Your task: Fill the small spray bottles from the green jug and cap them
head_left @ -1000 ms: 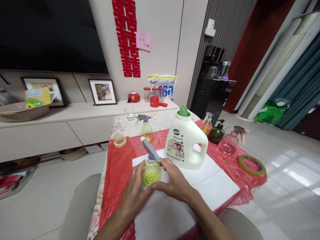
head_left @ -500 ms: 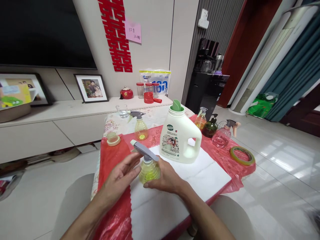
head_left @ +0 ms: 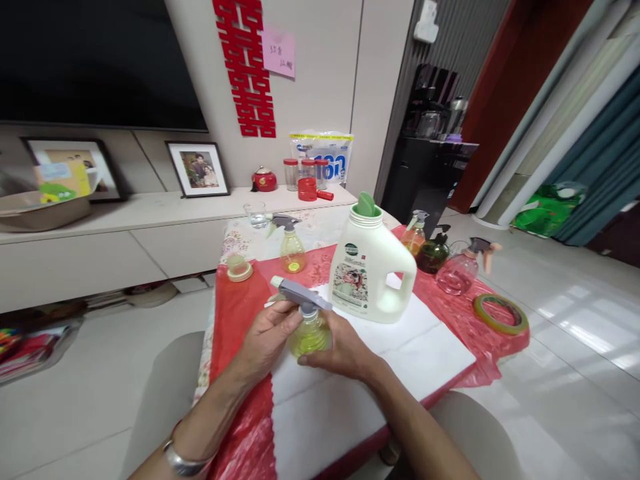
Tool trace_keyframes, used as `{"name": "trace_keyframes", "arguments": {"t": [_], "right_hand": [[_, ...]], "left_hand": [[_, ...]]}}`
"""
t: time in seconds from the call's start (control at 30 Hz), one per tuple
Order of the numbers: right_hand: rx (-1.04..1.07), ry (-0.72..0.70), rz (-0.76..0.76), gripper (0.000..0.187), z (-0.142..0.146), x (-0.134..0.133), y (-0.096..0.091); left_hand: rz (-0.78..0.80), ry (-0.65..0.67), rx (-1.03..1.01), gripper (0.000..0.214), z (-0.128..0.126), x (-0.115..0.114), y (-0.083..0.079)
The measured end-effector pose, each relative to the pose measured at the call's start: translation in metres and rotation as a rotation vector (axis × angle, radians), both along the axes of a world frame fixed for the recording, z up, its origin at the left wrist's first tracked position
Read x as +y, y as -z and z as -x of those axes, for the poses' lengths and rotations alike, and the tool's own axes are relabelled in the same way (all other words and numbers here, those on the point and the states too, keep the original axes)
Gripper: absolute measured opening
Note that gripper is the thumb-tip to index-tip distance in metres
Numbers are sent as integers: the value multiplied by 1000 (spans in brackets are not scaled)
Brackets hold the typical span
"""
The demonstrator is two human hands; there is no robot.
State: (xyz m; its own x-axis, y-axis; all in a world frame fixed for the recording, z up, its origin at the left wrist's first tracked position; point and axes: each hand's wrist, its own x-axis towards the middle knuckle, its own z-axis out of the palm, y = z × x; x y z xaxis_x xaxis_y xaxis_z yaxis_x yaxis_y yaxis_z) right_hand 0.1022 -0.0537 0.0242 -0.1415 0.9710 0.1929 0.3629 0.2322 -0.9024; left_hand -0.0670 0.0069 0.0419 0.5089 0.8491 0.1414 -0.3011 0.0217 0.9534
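Note:
A clear spray bottle with yellow-green liquid and a grey trigger head stands over the white marbled board. My right hand wraps round its body from the right, thumb low on the front. At the neck, under the trigger head, the fingers of my left hand are pinched; the trigger is partly hidden by them. Just behind stands a large pale-green jug, uncapped, with a green spout at its mouth. A second spray bottle with a little yellow liquid is to the left of the jug.
A pale cap lies on the red plastic sheet at left. Behind it is a glass of water. On the right are a pink spray bottle, a dark green pump bottle, an orange spray bottle and a tape roll.
My left hand's fingers have closed in at the spray bottle's neck, where before they were looser beside it. My right hand keeps its hold. The whole view has shifted slightly.

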Motion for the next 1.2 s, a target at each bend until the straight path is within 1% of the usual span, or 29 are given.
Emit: {"name": "trace_keyframes", "arguments": {"t": [0.07, 0.13, 0.27, 0.33, 0.4, 0.5, 0.57, 0.67, 0.77, 0.83, 0.93, 1.03, 1.1, 1.2], "right_hand": [[7, 0, -5, 78, 0, -1, -1], [12, -4, -7, 73, 0, -2, -3], [11, -25, -4, 69, -1, -2, -6], [7, -29, -4, 70, -1, -2, -6], [-1, -28, 0, 71, -1, -1, -5], [-17, -14, 10, 71, -2, -1, -3], [-25, -8, 17, 71, -3, -1, -2], [-27, -6, 20, 71, -5, 0, -2], [-23, -12, 21, 69, -6, 0, -3], [-20, -16, 24, 68, -6, -1, -2], [-17, -17, 24, 73, -5, -1, 0], [-15, -15, 17, 75, -5, 0, 2], [-19, -17, 8, 69, -5, 0, 1], [-27, -28, -12, 62, -5, 0, 0]], "left_hand": [[31, -46, -50, 40, -6, -3, -1], [37, -73, -101, 46, -11, -6, -3], [16, -90, -112, 56, -17, -10, -2], [-16, -41, -117, 60, -15, -8, 3], [-43, 28, -139, 59, -12, -5, 10], [-33, 98, -158, 49, -6, 4, 17], [-2, 113, -150, 43, -3, 10, 18], [14, 139, -126, 42, -1, 18, 14], [-17, 163, -80, 46, 0, 22, 7], [-38, 144, -47, 44, -1, 21, 4], [-19, 85, -62, 41, -4, 16, 1], [-6, 54, -122, 53, -8, 12, -1], [-72, 70, -85, 56, -8, 10, -4], [-183, 162, 33, 48, 0, 8, -13]]}}
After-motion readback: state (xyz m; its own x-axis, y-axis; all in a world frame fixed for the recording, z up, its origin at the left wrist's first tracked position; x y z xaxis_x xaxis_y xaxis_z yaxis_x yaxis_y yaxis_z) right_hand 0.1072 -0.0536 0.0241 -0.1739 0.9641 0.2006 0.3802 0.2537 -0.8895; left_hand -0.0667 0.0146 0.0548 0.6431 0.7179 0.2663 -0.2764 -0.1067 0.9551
